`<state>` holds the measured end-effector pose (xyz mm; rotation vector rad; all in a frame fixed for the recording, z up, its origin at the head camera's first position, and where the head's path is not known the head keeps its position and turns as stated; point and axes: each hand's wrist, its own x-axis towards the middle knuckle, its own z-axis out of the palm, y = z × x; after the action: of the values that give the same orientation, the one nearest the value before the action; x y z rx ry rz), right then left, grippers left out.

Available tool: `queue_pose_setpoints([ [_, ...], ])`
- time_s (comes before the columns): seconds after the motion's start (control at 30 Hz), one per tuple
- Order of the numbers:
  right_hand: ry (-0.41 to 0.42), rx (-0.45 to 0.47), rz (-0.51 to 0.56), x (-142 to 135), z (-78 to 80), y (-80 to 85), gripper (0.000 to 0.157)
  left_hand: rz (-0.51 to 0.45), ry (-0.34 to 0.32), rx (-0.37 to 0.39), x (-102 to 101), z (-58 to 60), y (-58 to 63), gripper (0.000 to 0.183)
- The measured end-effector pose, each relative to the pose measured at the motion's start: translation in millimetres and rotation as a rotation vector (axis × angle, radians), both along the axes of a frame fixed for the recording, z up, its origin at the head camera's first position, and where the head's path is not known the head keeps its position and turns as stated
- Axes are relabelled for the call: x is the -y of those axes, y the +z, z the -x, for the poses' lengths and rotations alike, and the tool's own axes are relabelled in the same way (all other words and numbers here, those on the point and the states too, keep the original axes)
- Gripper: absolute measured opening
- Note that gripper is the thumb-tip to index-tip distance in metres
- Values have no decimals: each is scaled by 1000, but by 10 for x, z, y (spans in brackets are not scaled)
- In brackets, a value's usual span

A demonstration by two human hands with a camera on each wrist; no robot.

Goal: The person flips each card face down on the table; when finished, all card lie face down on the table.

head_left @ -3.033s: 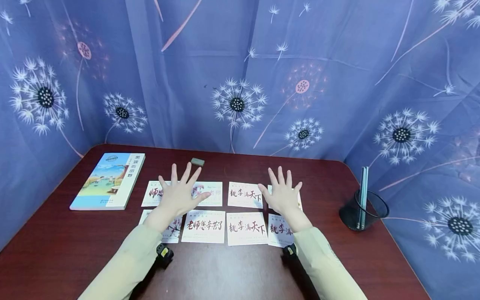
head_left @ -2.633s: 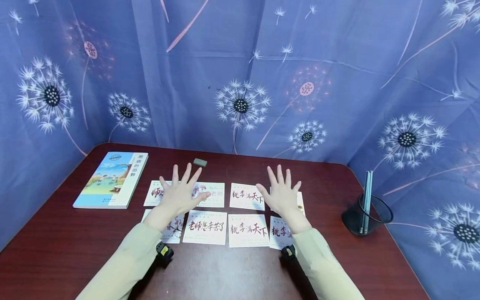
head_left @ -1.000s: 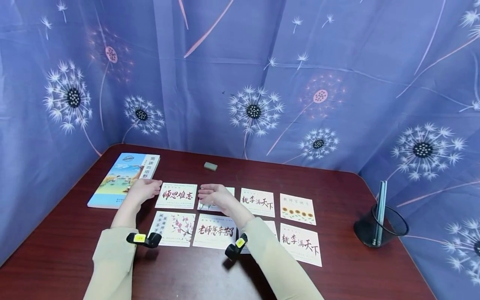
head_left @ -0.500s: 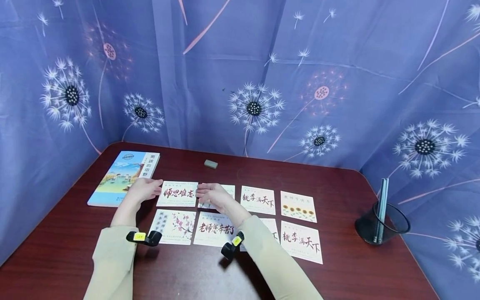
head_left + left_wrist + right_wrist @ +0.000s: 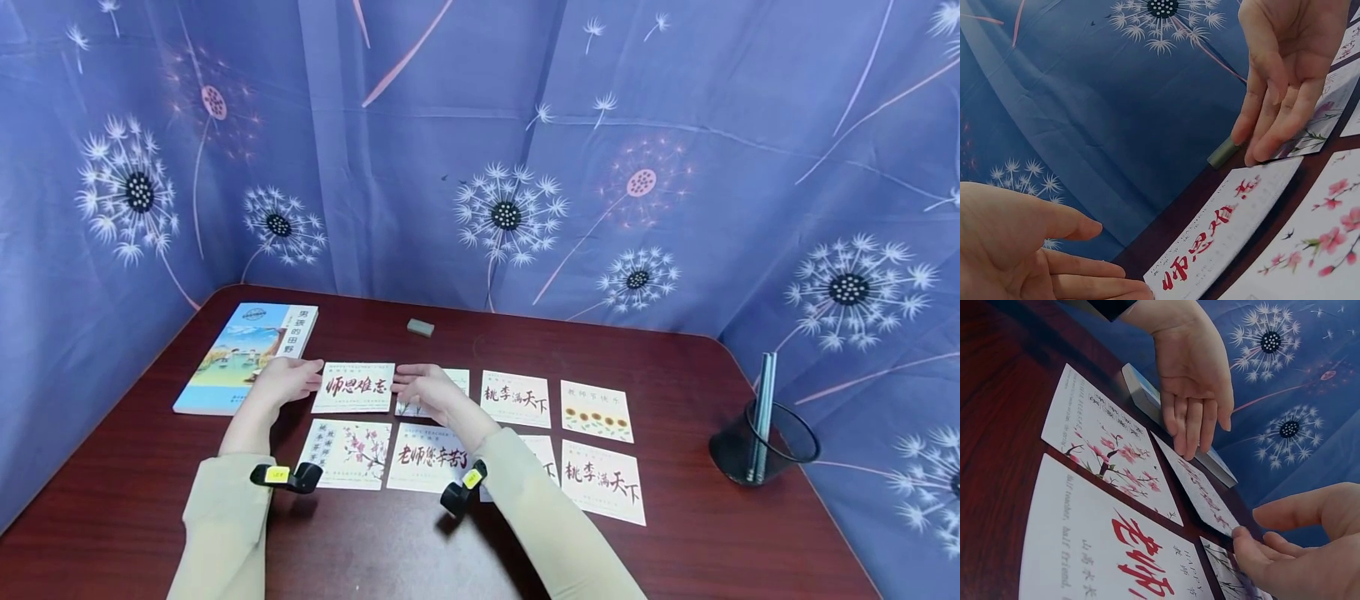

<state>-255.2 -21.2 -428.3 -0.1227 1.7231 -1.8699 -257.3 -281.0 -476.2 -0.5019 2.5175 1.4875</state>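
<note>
White, with red brushed characters, the lettered card point(image 5: 354, 388) lies in the head view at the left end of the back row on the bench point(image 5: 375, 542), near the book point(image 5: 247, 358). Three seconds ago both hands were spread wide over the rows; now the left hand point(image 5: 283, 383) is at its left end and the right hand point(image 5: 431, 392) at its right, so the work seems to centre on this one card. Its long axis runs left to right, its writing upright to the person.

From the left wrist, the card slants from lower left to upper right, left fingertips touching the near end, right fingertips at the other. Shadow along its edge beside the blossom card point(image 5: 1329, 237) suggests a slight lift or bow.

From the right wrist, its long axis slopes down toward the right fingertips. Both hands are loosely extended, thumbs apart from the fingers; neither curls round the card. Under the right fingers lies the stem-printed card point(image 5: 1225, 569).
</note>
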Motion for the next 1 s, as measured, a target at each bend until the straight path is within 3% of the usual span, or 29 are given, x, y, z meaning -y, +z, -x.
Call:
queue_pose_setpoints([
  [0.03,-6,-5,0,2,-1,1,60,0,-12,1,-6,-15,35,67],
  [0.27,-75,-4,52,43,-2,-16,57,-53,-40,18,-259,-342,592,61],
  [0.37,-103,5,79,75,-9,-39,56,-58,-29,23,-307,-408,685,59],
  [0.83,-155,21,79,173,-32,-81,59,-74,-61,31,-331,-421,687,61],
  [1.0,-169,15,80,176,-37,-85,59,-33,-50,-60,-394,-417,732,57],
])
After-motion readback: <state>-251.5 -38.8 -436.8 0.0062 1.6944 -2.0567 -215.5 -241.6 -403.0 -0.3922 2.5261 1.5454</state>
